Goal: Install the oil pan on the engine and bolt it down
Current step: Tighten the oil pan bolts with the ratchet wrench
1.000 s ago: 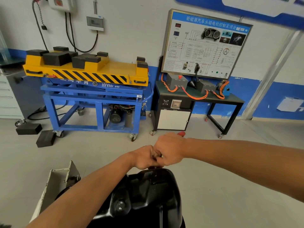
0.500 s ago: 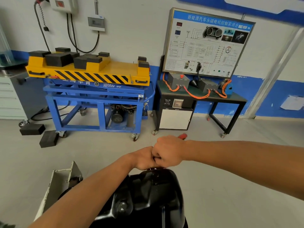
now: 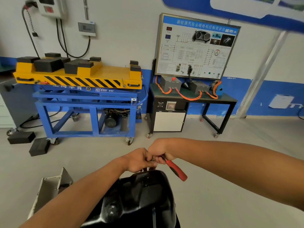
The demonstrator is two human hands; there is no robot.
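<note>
A glossy black oil pan (image 3: 139, 196) fills the bottom centre of the view, dome side up; the engine beneath it is hidden. Both my hands meet just above its far edge. My right hand (image 3: 160, 149) grips a tool with a red and black handle (image 3: 176, 170) that slants down to the right. My left hand (image 3: 139, 159) is closed around the tool's head end, right at the pan's far rim. What sits under my fingers is hidden.
A grey metal bracket (image 3: 51, 186) stands left of the pan. Across the floor are a blue and yellow lift cart (image 3: 82, 96), loose black blocks (image 3: 29, 142) and a black training bench (image 3: 192, 99) with a wiring board.
The red handle, earlier poking out behind my right hand, has swung round to the near right side and now points down-right. My hands stay together over the pan's far edge.
</note>
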